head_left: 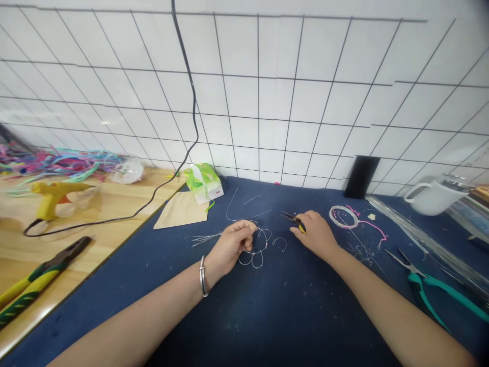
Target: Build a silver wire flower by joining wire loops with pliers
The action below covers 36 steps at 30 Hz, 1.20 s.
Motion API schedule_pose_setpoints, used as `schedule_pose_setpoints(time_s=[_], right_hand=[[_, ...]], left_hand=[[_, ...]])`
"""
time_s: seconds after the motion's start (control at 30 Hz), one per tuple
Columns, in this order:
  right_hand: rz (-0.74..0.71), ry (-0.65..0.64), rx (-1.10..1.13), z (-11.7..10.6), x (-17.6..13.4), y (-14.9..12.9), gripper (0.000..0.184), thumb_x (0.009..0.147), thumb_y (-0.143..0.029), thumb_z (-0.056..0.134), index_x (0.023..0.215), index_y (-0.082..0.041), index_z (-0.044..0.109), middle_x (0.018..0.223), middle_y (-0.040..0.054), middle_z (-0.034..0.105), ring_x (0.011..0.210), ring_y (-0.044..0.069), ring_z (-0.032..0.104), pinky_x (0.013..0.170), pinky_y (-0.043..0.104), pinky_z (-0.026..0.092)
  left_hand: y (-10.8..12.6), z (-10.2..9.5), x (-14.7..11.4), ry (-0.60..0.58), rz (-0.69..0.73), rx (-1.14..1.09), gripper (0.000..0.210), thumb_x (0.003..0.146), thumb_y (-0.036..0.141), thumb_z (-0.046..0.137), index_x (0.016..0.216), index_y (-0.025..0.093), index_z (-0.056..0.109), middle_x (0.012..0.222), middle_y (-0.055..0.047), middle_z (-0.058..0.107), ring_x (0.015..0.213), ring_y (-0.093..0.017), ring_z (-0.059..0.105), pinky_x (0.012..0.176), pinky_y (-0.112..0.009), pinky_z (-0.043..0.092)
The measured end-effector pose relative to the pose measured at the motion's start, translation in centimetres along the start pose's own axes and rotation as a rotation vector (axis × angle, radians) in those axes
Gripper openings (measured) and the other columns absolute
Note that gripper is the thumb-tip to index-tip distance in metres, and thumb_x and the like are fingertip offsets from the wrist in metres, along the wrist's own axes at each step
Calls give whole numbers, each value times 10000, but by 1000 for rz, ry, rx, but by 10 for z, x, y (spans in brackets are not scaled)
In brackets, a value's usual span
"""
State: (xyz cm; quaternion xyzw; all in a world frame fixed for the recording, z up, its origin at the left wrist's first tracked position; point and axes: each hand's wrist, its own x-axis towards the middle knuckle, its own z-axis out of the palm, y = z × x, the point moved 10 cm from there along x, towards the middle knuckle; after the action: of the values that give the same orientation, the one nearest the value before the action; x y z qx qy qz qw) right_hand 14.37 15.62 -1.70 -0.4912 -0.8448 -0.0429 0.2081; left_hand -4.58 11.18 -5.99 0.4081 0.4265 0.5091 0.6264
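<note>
My left hand point(232, 246), with a silver bangle point(203, 276) at its wrist, pinches a thin wire ring point(266, 243) between thumb and fingers. Small wire loops like petals stick out from the ring, with pink bits along it. A short curved piece of wire point(286, 244) lies on the blue mat between my hands. To the right, my right hand point(316, 235) is closed around the handles of small pliers point(292, 218), low over the mat. Their dark jaws point left; most of the yellow-and-black handles are hidden under my fingers.
Straight wires point(206, 237) and a bent wire point(229, 205) lie around my left hand. At right are a white ring dish point(331, 216), teal pliers point(430, 280), a wire bundle point(416, 232) and a mug point(435, 196). At left are a yellow glue gun point(57, 196) and larger pliers point(49, 267).
</note>
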Motion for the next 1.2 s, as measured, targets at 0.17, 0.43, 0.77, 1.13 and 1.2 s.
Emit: schedule_pose_setpoints(time_s=[0.17,0.43,0.77,1.13,1.2], right_hand=[[71,32,-84,-7,3,11,265,785,-404,571,947,-199,612,936,91,568,948,262,457,792,382,346],[-197,-143,118,8,-7,-50,145,848,-295,518,842,-208,634,818,39,597,834,168,505,784,317,358],[-74,-286,70,42,30,-67,185,782,-358,599,824,-178,587,826,55,565,821,170,542,710,271,393],[-33,-384,21,52,42,-83,63,700,-171,570,756,-144,581,752,86,624,691,184,579,591,253,366],[-14,-366,39,45,36,-78,103,742,-150,510,823,-153,574,739,56,624,662,156,572,579,235,365]], left_hand=[[10,-14,3,100,90,200,199,781,347,561,722,158,552,561,29,490,473,-63,416,481,-187,331],[6,-28,10,162,55,365,200,718,349,602,709,152,570,567,25,502,459,-69,437,443,-180,346],[3,-26,13,87,0,286,125,710,254,566,756,147,611,618,4,553,461,-66,485,419,-172,354],[3,-31,13,66,25,208,167,736,277,529,767,138,617,618,-7,562,443,-69,488,394,-178,349],[2,-32,13,70,26,192,167,735,282,535,766,139,617,618,-6,562,441,-68,487,395,-179,351]])
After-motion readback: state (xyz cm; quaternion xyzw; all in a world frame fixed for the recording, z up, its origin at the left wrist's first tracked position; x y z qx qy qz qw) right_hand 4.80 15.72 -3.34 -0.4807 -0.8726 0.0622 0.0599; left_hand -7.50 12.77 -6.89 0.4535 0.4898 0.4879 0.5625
